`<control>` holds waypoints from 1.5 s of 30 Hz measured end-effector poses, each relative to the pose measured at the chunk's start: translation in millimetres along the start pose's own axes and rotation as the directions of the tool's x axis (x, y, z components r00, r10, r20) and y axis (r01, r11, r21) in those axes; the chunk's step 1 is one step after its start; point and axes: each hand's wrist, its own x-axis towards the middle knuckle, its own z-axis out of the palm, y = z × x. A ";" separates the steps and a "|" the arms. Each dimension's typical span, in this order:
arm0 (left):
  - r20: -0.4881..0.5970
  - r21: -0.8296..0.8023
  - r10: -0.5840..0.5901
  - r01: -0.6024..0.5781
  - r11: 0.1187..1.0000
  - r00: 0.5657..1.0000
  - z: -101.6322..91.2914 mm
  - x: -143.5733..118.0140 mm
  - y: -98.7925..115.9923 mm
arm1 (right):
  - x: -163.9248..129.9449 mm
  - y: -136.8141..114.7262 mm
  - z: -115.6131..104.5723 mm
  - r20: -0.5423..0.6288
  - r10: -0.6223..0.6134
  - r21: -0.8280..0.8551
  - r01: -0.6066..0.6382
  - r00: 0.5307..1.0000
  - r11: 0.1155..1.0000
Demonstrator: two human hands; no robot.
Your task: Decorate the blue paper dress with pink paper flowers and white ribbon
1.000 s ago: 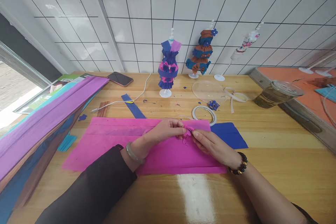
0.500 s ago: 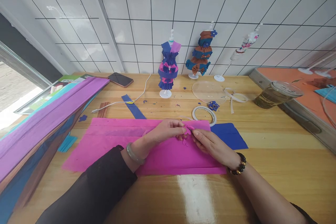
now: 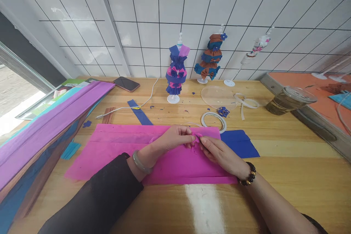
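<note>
A small pink paper piece, cut in a petal-like outline, is pinched between my two hands over a large pink crepe paper sheet on the table. My left hand, wearing a bangle, grips the piece from its left side. From the right, my right hand, with a beaded bracelet, is closed at the piece's edge; a small dark object, hard to make out, shows at its fingertips. Pink scraps lie just below the fingers. Beside the sheet's right edge is a folded dark blue paper.
A roll of tape lies behind the sheet. Dressed miniature stands, one in a blue and pink paper dress, line the tiled wall. Crepe paper strips pile at left near a phone. A lidded cup leans at right.
My fingers have shifted slightly on the small pink piece, and its visible shape has turned a little. The camera view has moved slightly; everything else stays put.
</note>
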 end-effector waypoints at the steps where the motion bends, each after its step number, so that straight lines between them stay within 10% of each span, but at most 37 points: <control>1: 0.006 0.007 -0.003 0.003 1.000 1.000 -0.2 0.1 -0.1 | 0.1 0.5 0.4 -0.003 0.010 0.018 -0.010 1.000 1.000; 45: 0.038 0.065 0.002 -0.005 0.998 0.999 3.9 -0.6 4.8 | 2.2 5.3 6.9 -0.007 0.078 0.243 -0.074 0.997 0.967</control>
